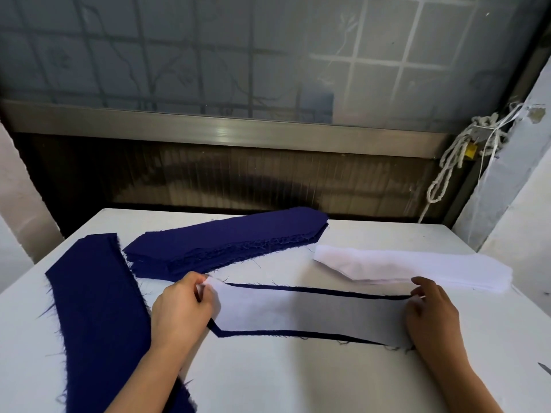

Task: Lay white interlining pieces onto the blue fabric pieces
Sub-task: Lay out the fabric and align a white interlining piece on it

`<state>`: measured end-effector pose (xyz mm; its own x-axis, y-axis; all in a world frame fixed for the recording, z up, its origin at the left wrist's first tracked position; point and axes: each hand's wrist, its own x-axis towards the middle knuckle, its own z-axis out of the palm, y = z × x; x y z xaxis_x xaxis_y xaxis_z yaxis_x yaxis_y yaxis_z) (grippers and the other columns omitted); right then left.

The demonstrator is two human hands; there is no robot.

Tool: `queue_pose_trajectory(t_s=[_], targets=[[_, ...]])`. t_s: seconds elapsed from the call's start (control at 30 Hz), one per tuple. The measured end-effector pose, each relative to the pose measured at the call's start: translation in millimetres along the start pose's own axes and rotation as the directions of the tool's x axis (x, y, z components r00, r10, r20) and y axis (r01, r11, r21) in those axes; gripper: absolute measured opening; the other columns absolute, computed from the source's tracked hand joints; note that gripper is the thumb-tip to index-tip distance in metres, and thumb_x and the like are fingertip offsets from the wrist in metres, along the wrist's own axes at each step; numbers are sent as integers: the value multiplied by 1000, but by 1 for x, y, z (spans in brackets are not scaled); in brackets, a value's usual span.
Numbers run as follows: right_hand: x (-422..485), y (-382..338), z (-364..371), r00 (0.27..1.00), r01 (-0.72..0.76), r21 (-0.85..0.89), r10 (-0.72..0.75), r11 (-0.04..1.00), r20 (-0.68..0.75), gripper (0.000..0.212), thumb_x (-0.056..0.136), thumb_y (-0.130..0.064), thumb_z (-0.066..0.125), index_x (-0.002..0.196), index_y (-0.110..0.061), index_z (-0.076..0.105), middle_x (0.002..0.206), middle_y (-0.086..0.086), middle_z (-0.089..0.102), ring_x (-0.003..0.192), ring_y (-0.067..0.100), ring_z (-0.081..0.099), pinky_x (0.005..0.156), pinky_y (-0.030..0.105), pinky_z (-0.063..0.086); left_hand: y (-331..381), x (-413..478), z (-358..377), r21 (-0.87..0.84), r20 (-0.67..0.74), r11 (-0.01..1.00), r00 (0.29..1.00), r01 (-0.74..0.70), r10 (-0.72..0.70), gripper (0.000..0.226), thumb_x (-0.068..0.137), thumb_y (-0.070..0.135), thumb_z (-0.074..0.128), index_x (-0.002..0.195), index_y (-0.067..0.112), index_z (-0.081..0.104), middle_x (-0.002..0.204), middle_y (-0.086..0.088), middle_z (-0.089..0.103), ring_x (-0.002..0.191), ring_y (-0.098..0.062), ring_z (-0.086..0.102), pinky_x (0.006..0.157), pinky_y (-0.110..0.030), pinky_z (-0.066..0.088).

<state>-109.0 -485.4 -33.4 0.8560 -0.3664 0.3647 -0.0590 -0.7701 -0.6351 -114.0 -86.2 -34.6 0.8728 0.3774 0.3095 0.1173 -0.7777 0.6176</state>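
Left hand point(182, 308), right hand point(429, 311) pinching opposite ends of interlining piece point(268, 308) over blue fabric piece point(298, 333); limp, light, best end-held.

One blue stack point(226, 242), one white stack point(417, 268), one long blue strip point(98, 308), one interlining piece point(298, 314) on one blue piece point(268, 333)

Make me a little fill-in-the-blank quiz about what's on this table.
The white piece lies on a piece of fabric coloured ____. The left hand pinches its ____ end. Just beyond the right hand sits a stack of ____ pieces. Missing words: blue, left, white.
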Motion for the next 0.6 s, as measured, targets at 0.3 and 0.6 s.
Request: queue_pose_trajectory(t_s=[0.3, 0.6], targets=[[3, 6, -1, 996, -67, 30, 69, 997, -60, 39, 81, 5, 54, 117, -9, 58, 109, 11, 60, 91, 26, 54, 81, 34, 41, 1, 0, -1, 29, 6, 1000, 1000, -7, 7, 4, 92, 26, 63, 95, 28, 63, 61, 14, 59, 58, -3, 53, 48, -23, 33], [2, 4, -2, 996, -42, 41, 45, 998, -78, 50, 74, 17, 48, 119, -5, 59, 117, 13, 57, 104, 32, 56, 89, 36, 42, -1, 2, 1, 24, 16, 1000, 1000, -3, 2, 9, 91, 20, 63, 95, 27, 61, 86, 13, 64, 65, -1, 54, 54, -26, 37]])
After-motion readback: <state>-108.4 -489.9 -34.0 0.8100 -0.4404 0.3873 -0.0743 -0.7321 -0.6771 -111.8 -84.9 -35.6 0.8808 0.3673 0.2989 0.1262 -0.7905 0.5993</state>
